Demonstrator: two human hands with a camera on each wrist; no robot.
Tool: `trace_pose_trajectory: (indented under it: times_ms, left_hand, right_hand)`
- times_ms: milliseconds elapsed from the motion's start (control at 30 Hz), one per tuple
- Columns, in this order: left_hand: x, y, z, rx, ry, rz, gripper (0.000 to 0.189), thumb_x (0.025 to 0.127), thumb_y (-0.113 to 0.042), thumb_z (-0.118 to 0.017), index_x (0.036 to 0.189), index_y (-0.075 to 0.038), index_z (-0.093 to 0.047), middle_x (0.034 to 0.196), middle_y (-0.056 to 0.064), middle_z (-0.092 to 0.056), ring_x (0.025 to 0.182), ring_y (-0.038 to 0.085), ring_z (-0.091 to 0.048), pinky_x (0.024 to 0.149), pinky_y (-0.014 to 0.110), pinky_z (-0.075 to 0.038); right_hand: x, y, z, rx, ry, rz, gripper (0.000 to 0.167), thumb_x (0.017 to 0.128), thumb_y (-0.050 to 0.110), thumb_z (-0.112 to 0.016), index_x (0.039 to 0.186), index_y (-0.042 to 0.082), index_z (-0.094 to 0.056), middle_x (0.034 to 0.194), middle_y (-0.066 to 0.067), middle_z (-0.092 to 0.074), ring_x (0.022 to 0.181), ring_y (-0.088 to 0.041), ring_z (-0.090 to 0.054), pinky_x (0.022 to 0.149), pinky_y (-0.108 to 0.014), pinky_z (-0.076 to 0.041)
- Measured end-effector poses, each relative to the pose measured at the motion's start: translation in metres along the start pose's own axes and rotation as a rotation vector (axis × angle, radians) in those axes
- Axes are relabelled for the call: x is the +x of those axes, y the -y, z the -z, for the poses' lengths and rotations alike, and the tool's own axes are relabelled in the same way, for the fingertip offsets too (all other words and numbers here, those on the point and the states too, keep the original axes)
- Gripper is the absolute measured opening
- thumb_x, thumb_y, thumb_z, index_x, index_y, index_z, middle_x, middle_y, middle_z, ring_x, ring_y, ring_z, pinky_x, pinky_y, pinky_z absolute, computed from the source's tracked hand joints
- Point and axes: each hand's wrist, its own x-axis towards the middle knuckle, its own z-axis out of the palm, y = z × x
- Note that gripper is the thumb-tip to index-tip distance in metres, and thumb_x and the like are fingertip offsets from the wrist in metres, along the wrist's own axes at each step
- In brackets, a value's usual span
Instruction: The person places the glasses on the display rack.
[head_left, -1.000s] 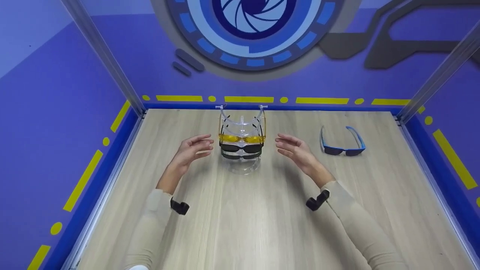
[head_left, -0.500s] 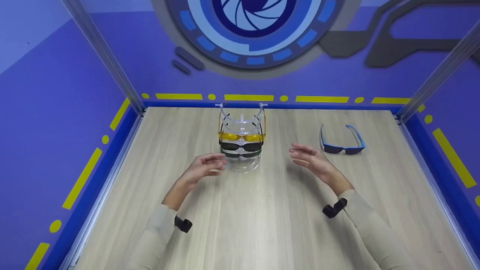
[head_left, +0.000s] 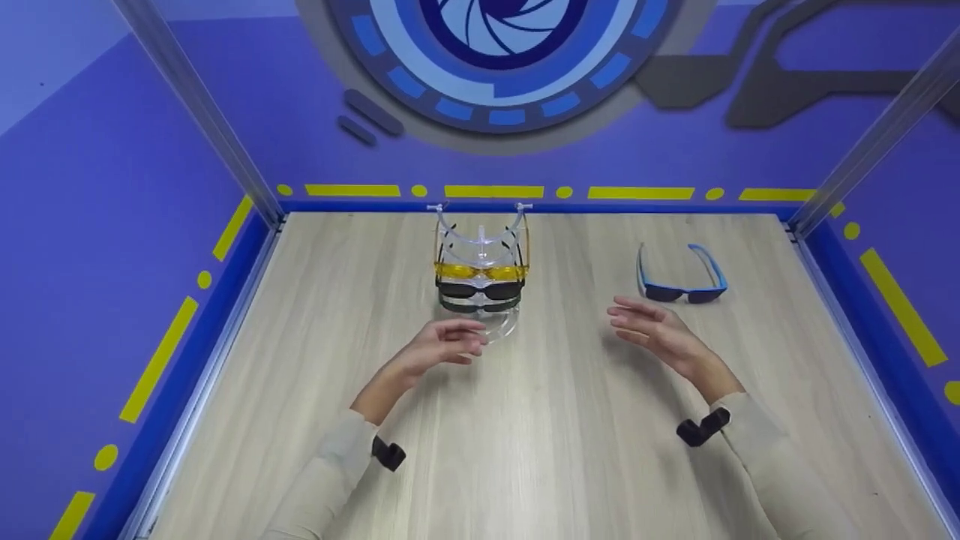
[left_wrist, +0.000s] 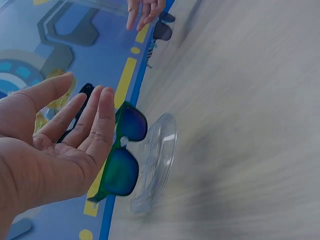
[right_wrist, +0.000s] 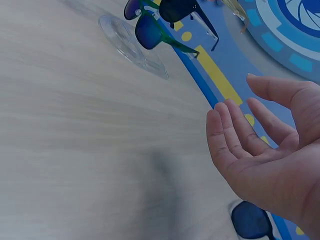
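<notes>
A clear plastic glasses stand (head_left: 482, 238) holds three pairs one above another: yellow-lensed glasses (head_left: 481, 271) on top, black sunglasses (head_left: 480, 290) below, and green-framed sunglasses (left_wrist: 121, 157) lowest. My left hand (head_left: 442, 343) hovers before the stand's round base (left_wrist: 159, 160), fingers loosely bent and holding nothing. To the right, my right hand (head_left: 660, 334) hangs over the table with relaxed fingers and nothing in it. Just beyond it, blue-framed sunglasses (head_left: 682, 292) lie on the table with their temples spread toward the back.
The wood-grain table (head_left: 525, 435) is walled on the left, right and back by blue-purple panels (head_left: 97, 247) with yellow markings. Metal posts (head_left: 202, 112) rise at the back corners. A black wrist camera (head_left: 703, 427) sits on the right sleeve, another on the left.
Both hands have drawn back toward the person and shifted right. The left went from beside the stand to in front of its base; the right moved nearer the blue sunglasses. The glasses stayed put.
</notes>
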Motion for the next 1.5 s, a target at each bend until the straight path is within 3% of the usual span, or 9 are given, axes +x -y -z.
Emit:
trace_pose_trajectory:
  times_ms: [233,433,633,833,1100,1500]
  left_hand:
    - [0.023,0.004,-0.032,-0.019,0.096,0.020,0.047,0.098,-0.011,-0.068,0.141,0.003,-0.056,0.126,0.014,-0.073,0.099,0.012,-0.071,0.096,0.037,-0.060]
    - [0.037,0.005,-0.048,-0.037,0.131,0.055,0.048,0.100,-0.012,-0.064,0.147,-0.008,-0.054,0.131,0.014,-0.070,0.101,0.015,-0.071,0.097,0.038,-0.060]
    - [0.056,0.006,-0.065,-0.066,0.173,0.055,0.053,0.101,-0.014,-0.063,0.151,-0.010,-0.048,0.138,0.017,-0.065,0.106,0.016,-0.069,0.099,0.038,-0.059]
    - [0.075,0.007,-0.079,-0.086,0.151,0.061,0.054,0.102,-0.012,-0.061,0.153,-0.008,-0.045,0.140,0.018,-0.063,0.108,0.018,-0.069,0.101,0.039,-0.058]
    - [0.101,0.005,-0.094,-0.108,0.138,0.063,0.055,0.103,-0.008,-0.058,0.155,-0.006,-0.041,0.142,0.018,-0.063,0.114,0.023,-0.068,0.104,0.041,-0.057]
    - [0.151,-0.006,-0.121,-0.128,0.065,0.097,0.053,0.101,-0.005,-0.059,0.152,-0.005,-0.046,0.137,0.018,-0.066,0.115,0.027,-0.069,0.106,0.042,-0.056]
  right_hand:
    - [-0.024,-0.004,0.027,0.030,-0.066,-0.003,0.061,0.103,0.007,-0.059,0.157,-0.003,-0.031,0.131,0.003,-0.068,0.118,-0.009,-0.067,0.105,-0.027,-0.054]
    - [-0.033,-0.007,0.042,0.024,-0.081,-0.029,0.066,0.104,0.012,-0.060,0.159,-0.001,-0.027,0.129,0.007,-0.069,0.125,-0.011,-0.063,0.110,-0.028,-0.051]
    - [-0.045,-0.007,0.061,0.097,-0.099,-0.037,0.042,0.104,0.008,-0.057,0.145,0.013,-0.051,0.125,0.007,-0.071,0.121,-0.010,-0.066,0.107,-0.026,-0.052]
    - [-0.054,-0.006,0.079,0.138,-0.072,-0.002,0.031,0.106,0.005,-0.051,0.126,0.024,-0.065,0.123,0.006,-0.073,0.116,-0.008,-0.068,0.104,-0.024,-0.054]
    - [-0.060,-0.002,0.102,0.190,-0.052,0.045,0.034,0.108,0.003,-0.045,0.123,0.022,-0.069,0.124,0.004,-0.074,0.116,-0.011,-0.069,0.099,-0.023,-0.056]
    - [-0.062,0.003,0.128,0.252,-0.010,0.064,0.040,0.109,-0.001,-0.038,0.124,0.020,-0.069,0.123,0.002,-0.075,0.116,-0.011,-0.070,0.099,-0.022,-0.056]
